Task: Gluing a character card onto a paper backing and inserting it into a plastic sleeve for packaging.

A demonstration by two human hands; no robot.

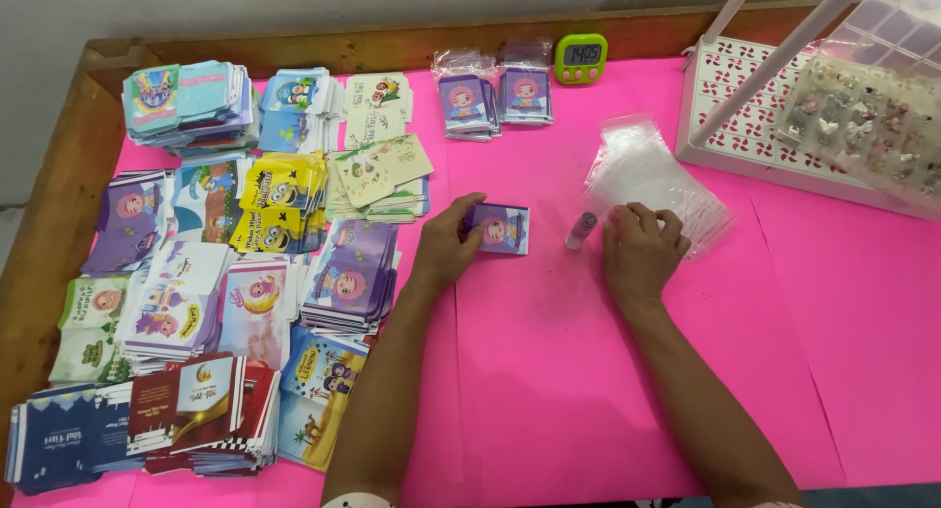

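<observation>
Left hand [446, 241] is pinching the left edge of a small purple printed paper envelope with a cartoon figure [500, 228], thumb on top, fingers curled, envelope lying flat on the pink paper-covered counter [549, 371]. Right hand [639, 248] is resting fingertips-down, loosely curled, on the near edge of a stack of clear thin plastic sleeves [647, 175]; can't tell whether it is actually gripping one or just pressing. A small pale cylindrical tube, likely a glue stick [580, 231], is lying between the two hands, just beside the right thumb, touched by neither as far as I can see.

Handling read: envelope looks very light, thin and bendy, creasing easily, best taken by an edge or corner as it's being held. Sleeves look slick, floppy and prone to clinging together; peeling one off from a corner seems safest.

Around it: piles of assorted printed envelopes [245, 263] are covering the left side of the counter, two bagged purple packs [495, 98] near the back, a green digital timer [580, 57] beside them, a white perforated plastic tray [755, 126] at right.
</observation>
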